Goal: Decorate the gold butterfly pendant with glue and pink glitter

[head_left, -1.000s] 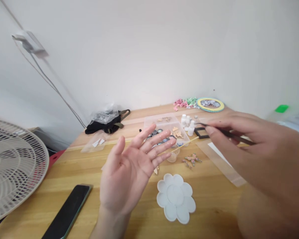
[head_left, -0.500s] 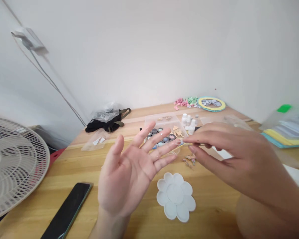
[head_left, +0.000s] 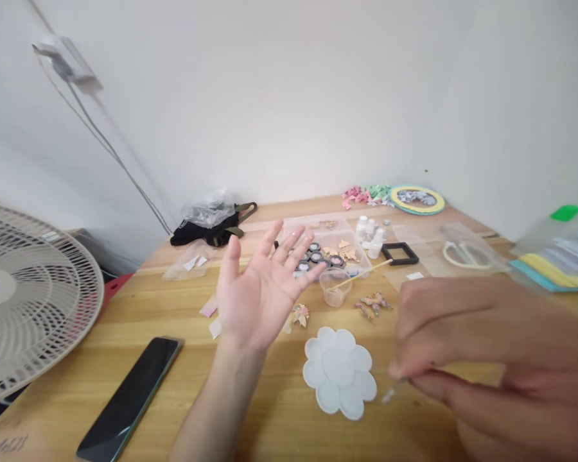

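Note:
My left hand (head_left: 264, 289) is raised palm up over the table with its fingers spread and nothing in it. At the right, my right hand (head_left: 481, 359) pinches something small, pale and blurred (head_left: 389, 393) between thumb and forefinger, beside the white flower-shaped palette (head_left: 340, 372). Behind the palette stands a clear cup (head_left: 334, 289) with a yellow stick (head_left: 363, 274) leaning in it. Small colourful pieces (head_left: 376, 303) lie to the right of the cup. A leaf-like piece (head_left: 300, 315) is on the table near my left wrist.
A phone (head_left: 132, 398) lies at the left by a fan (head_left: 38, 301). Farther back are a clear tray (head_left: 363, 256) of small jars, white bottles (head_left: 376, 244), a black square frame (head_left: 401, 253), a black bag (head_left: 207, 231) and a yellow ring (head_left: 417, 199).
My right hand has moved away from my left fingers, down and toward me, still pinching. My left hand has shifted up and away, uncovering the cup and leaf-like piece.

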The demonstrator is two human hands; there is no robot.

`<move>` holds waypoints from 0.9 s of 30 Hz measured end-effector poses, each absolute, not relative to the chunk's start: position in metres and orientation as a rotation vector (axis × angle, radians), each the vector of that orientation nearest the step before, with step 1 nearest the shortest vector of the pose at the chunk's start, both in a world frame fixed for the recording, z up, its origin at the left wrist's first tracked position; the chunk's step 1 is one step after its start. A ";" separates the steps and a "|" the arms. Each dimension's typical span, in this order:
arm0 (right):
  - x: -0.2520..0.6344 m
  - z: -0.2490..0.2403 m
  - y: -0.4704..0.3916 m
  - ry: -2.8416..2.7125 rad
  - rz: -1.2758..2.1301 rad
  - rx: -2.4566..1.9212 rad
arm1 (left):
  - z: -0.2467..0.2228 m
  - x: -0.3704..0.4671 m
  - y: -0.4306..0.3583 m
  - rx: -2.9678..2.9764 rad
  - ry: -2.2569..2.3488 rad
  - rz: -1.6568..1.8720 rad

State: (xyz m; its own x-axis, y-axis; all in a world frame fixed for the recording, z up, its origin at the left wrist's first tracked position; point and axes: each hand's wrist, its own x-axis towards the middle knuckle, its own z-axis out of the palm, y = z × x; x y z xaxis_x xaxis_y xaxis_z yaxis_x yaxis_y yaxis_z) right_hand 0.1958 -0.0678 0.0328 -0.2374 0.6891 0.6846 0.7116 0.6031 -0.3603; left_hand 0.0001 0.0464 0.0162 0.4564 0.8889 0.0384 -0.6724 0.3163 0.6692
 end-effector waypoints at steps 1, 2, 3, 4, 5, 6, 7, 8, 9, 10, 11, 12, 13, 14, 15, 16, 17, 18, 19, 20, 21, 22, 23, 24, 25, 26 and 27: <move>0.192 0.033 -0.065 -2.024 0.080 -1.089 | 0.014 0.001 0.050 0.689 0.394 1.082; 0.190 0.034 -0.061 -2.056 0.174 -1.058 | 0.011 0.002 0.053 0.719 0.419 1.093; 0.187 0.035 -0.055 -2.063 0.250 -1.050 | 0.009 0.002 0.055 0.777 0.445 1.090; 0.185 0.036 -0.049 -2.020 0.280 -1.090 | 0.007 0.002 0.056 0.858 0.463 1.082; 0.184 0.036 -0.042 -1.956 0.283 -1.143 | 0.006 0.002 0.055 0.955 0.471 1.065; 0.183 0.036 -0.035 -1.895 0.267 -1.184 | 0.004 0.001 0.055 1.055 0.470 1.040; 0.183 0.034 -0.030 -1.838 0.226 -1.229 | 0.004 0.000 0.054 1.150 0.465 1.014; 0.182 0.032 -0.026 -1.791 0.177 -1.269 | 0.003 -0.001 0.052 1.231 0.457 0.988; 0.181 0.031 -0.023 -1.757 0.133 -1.295 | 0.003 -0.002 0.051 1.295 0.457 0.962; 0.181 0.029 -0.021 -1.734 0.096 -1.312 | 0.003 -0.003 0.050 1.343 0.468 0.946; 0.180 0.028 -0.020 -1.722 0.069 -1.319 | 0.003 -0.003 0.049 1.380 0.487 0.943; 0.179 0.027 -0.021 -1.717 0.053 -1.318 | 0.004 -0.003 0.049 1.412 0.516 0.961; 0.179 0.027 -0.021 -1.718 0.041 -1.315 | 0.004 -0.003 0.049 1.441 0.546 0.996; 0.178 0.027 -0.022 -1.723 0.029 -1.311 | 0.004 -0.002 0.049 1.464 0.574 1.037; 0.178 0.028 -0.023 -1.729 0.016 -1.308 | 0.005 -0.002 0.049 1.483 0.592 1.080; 0.177 0.028 -0.024 -1.734 0.003 -1.305 | 0.006 -0.001 0.050 1.498 0.599 1.116; 0.177 0.029 -0.024 -1.740 -0.012 -1.300 | 0.006 -0.001 0.050 1.510 0.598 1.138; 0.177 0.029 -0.025 -1.747 -0.028 -1.291 | 0.007 0.000 0.050 1.516 0.595 1.137; 0.177 0.030 -0.025 -1.757 -0.041 -1.280 | 0.008 0.000 0.050 1.514 0.588 1.117; 0.177 0.030 -0.025 -1.768 -0.053 -1.266 | 0.008 0.000 0.050 1.504 0.583 1.087; 0.178 0.029 -0.026 -1.783 -0.064 -1.250 | 0.008 0.000 0.050 1.484 0.576 1.052; 0.178 0.029 -0.026 -1.804 -0.071 -1.234 | 0.007 0.001 0.049 1.453 0.563 1.019; 0.178 0.029 -0.026 -1.828 -0.076 -1.216 | 0.007 0.001 0.049 1.419 0.546 0.997; 0.178 0.028 -0.026 -1.851 -0.077 -1.199 | 0.005 0.002 0.049 1.388 0.530 0.988; 0.178 0.028 -0.026 -1.871 -0.081 -1.182 | 0.004 0.003 0.049 1.367 0.524 0.989; 0.178 0.028 -0.026 -1.888 -0.087 -1.167 | 0.003 0.003 0.050 1.359 0.533 0.991; 0.177 0.027 -0.025 -1.901 -0.097 -1.157 | 0.002 0.003 0.050 1.362 0.547 0.996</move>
State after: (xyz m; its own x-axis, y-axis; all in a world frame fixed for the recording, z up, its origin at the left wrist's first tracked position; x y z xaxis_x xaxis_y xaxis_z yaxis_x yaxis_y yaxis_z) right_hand 0.1775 -0.0253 0.0274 -0.1760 0.6798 0.7119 0.7485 0.5622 -0.3518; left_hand 0.0031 0.0502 0.0025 0.5070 0.8345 0.2157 -0.2649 -0.0873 0.9603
